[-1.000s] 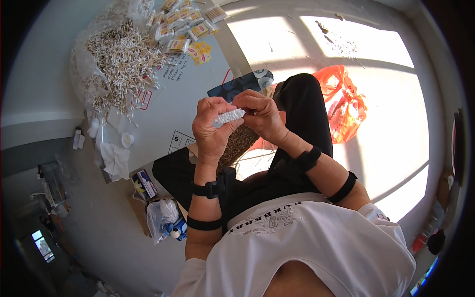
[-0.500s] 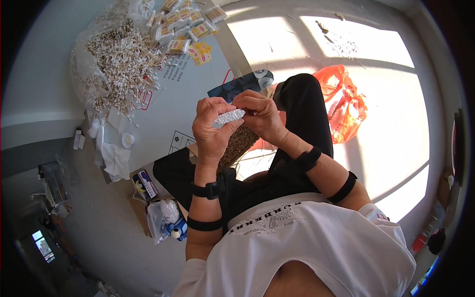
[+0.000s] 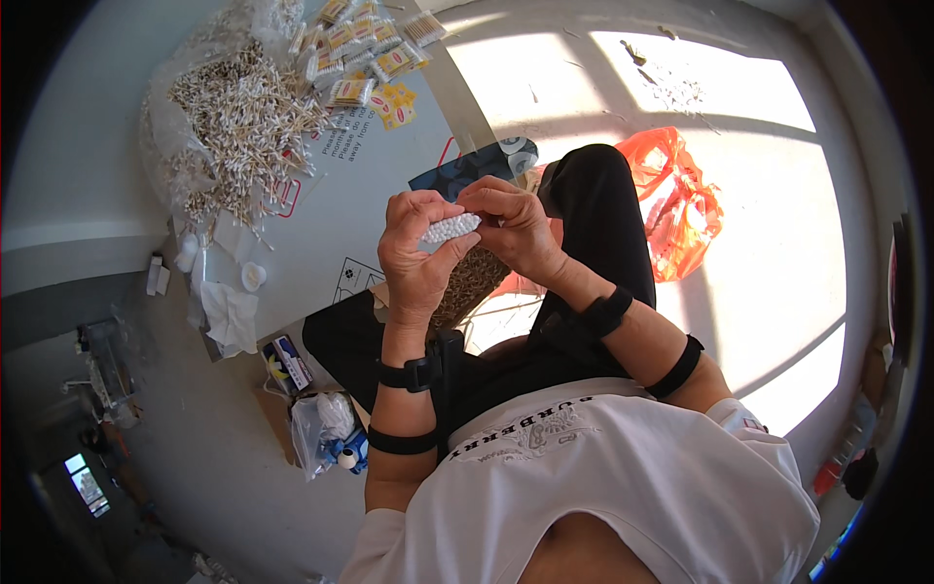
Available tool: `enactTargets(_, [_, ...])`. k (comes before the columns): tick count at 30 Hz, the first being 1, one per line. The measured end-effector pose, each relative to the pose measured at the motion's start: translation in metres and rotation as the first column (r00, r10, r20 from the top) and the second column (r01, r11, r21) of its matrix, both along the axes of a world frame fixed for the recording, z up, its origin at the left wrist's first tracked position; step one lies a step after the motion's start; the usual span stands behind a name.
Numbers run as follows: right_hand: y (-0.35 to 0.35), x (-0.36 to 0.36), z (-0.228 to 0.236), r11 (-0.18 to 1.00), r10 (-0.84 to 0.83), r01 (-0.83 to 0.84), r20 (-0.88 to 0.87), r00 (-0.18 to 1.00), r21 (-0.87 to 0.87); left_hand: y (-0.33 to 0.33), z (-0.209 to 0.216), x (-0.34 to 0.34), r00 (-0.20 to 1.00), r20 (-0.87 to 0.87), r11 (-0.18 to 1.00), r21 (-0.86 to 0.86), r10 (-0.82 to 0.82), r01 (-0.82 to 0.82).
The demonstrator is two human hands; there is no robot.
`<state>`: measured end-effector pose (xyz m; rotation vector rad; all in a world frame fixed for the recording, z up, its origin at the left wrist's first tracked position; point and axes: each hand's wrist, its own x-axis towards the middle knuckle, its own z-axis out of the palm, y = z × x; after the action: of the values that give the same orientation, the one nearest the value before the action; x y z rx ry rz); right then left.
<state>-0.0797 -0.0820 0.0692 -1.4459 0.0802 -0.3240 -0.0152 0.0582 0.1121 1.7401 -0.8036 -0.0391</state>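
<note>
A tight bundle of cotton swabs (image 3: 451,229) shows its white tips toward me, held up above my lap. Thumb and fingers of my left hand (image 3: 416,243) are closed round its left side. At its right end, the fingertips of my right hand (image 3: 518,226) are pinched together against the bundle; what exactly lies between them is hidden. Beyond my hands, a large heap of loose cotton swabs (image 3: 238,127) spills from a clear plastic bag on the grey-white table (image 3: 321,224). Several small packs of swabs (image 3: 394,60) lie beside the heap.
An orange-red plastic bag (image 3: 671,204) sits on the sunlit floor right of my knee. Below my hands stands a box of brown sticks (image 3: 472,282). A white tissue (image 3: 231,316) hangs at the table's left corner, above a carton (image 3: 277,419) holding plastic bags.
</note>
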Motion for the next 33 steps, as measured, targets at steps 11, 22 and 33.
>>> enactTargets(11, [-0.002,-0.001,0.008,1.000,0.003,-0.003,0.001,1.000,-0.020,0.007,0.002,0.005,0.999,-0.023,0.999,-0.046,-0.028,0.027])
enactTargets(22, [-0.002,-0.001,0.011,1.000,0.015,-0.015,0.012,1.000,-0.001,0.009,0.004,0.005,0.999,-0.001,0.999,-0.027,-0.033,0.033])
enactTargets(33, [-0.002,-0.001,0.010,1.000,0.015,-0.015,0.009,1.000,0.017,0.008,0.007,0.004,0.999,0.027,0.999,-0.008,-0.035,0.035])
